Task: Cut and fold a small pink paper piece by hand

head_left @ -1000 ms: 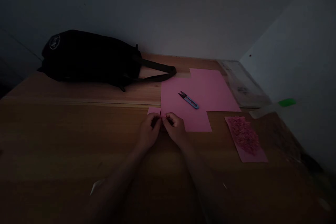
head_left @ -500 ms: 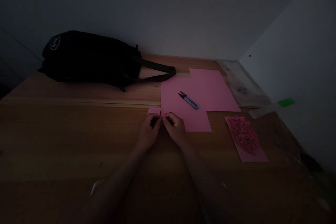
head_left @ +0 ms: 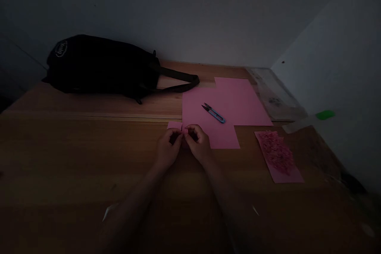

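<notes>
My left hand [head_left: 168, 147] and my right hand [head_left: 198, 143] meet at the near left edge of the pink paper [head_left: 202, 99], each with thumb and fingers pinched together. Something small and pinkish sits between the fingertips, too dim and tiny to name. A small pink paper piece [head_left: 174, 125] lies just beyond my left fingers. Thread snips [head_left: 213, 112] with blue handles rest on the pink paper, beyond my right hand, blades pointing to the far left. At the right, a pink card [head_left: 290, 178] bears a heap of curly pink shreds [head_left: 276, 152].
A black bag [head_left: 104, 65] lies on the wooden table [head_left: 74, 151] against the back wall, its strap [head_left: 184, 81] reaching the pink paper. Clear plastic packaging [head_left: 276, 95] is at the far right corner, near a bright green object [head_left: 325, 115]. The room is dim.
My right fingers have lifted slightly and drawn a little apart from my left fingertips. The left hand stays nearly in place. The papers, snips and bag have not moved.
</notes>
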The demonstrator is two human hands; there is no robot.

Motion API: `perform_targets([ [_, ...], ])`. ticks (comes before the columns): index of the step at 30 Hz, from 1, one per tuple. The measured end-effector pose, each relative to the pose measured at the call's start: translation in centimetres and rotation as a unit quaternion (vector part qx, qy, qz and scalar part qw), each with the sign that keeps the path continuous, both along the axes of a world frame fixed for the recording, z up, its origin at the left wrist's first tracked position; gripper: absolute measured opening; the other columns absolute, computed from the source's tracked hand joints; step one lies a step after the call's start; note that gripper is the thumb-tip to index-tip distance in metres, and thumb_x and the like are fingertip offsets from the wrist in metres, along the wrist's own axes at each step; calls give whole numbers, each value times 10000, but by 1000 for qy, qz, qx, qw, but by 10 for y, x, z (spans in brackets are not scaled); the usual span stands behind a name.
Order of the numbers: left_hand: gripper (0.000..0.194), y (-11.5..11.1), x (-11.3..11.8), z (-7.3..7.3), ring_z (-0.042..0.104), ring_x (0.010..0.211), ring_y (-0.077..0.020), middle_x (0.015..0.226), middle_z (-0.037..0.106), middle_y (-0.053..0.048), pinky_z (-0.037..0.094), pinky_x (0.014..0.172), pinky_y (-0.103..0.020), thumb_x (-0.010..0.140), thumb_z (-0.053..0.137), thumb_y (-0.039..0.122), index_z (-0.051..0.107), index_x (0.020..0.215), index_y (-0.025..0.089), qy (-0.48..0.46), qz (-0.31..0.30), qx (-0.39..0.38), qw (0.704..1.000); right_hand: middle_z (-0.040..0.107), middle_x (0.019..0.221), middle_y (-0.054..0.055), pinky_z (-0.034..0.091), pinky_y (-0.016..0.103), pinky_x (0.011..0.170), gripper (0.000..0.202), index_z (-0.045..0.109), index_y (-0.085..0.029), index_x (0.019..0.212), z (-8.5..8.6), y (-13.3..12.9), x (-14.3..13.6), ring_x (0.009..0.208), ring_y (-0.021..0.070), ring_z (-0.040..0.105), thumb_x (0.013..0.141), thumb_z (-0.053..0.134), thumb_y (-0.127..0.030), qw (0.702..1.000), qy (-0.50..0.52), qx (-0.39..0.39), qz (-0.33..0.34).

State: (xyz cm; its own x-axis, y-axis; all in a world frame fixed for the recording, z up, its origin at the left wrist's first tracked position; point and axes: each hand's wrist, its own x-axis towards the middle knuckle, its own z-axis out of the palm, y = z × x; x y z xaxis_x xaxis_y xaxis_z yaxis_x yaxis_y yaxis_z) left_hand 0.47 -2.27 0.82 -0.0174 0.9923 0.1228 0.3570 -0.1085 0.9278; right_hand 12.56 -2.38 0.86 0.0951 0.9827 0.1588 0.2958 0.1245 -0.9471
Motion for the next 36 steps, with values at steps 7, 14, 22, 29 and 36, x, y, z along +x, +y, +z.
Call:
perform_targets([
  [7,92,0,-1,-1,582,773,-148,820,630,-16,457,734,-282,759,527,210,592,822,192,11,-19,6,1000,642,898,33,466,267,739,176,590,-207,922,0,1,1,815,149,594,774,505,-253,999,17,16,29],
  [14,87,0,-2,0,585,775,-151,807,629,-10,462,736,-286,747,510,184,580,796,196,4,-16,8,1000,657,812,22,465,277,741,122,606,-201,804,-1,2,1,798,156,603,770,494,-235,999,-1,13,34],
  [22,88,0,-1,0,584,756,-148,792,629,-9,464,712,-280,739,504,181,572,793,195,-9,-15,-5,1000,647,755,11,456,267,703,103,592,-198,761,0,1,1,743,152,592,757,500,-242,1000,-5,3,28],
  [29,80,0,-1,1,581,741,-143,775,622,-4,464,699,-272,734,499,175,562,777,197,-1,-11,-4,1000,635,728,5,450,259,673,92,580,-197,739,0,1,1,712,149,585,746,503,-248,1000,-5,-5,28],
  [36,78,1,-1,-4,577,759,-148,793,621,-11,461,717,-284,737,510,190,565,792,193,-11,-4,8,1000,621,717,5,437,250,651,81,573,-194,729,1,1,2,699,145,574,742,513,-247,999,-1,-14,29],
])
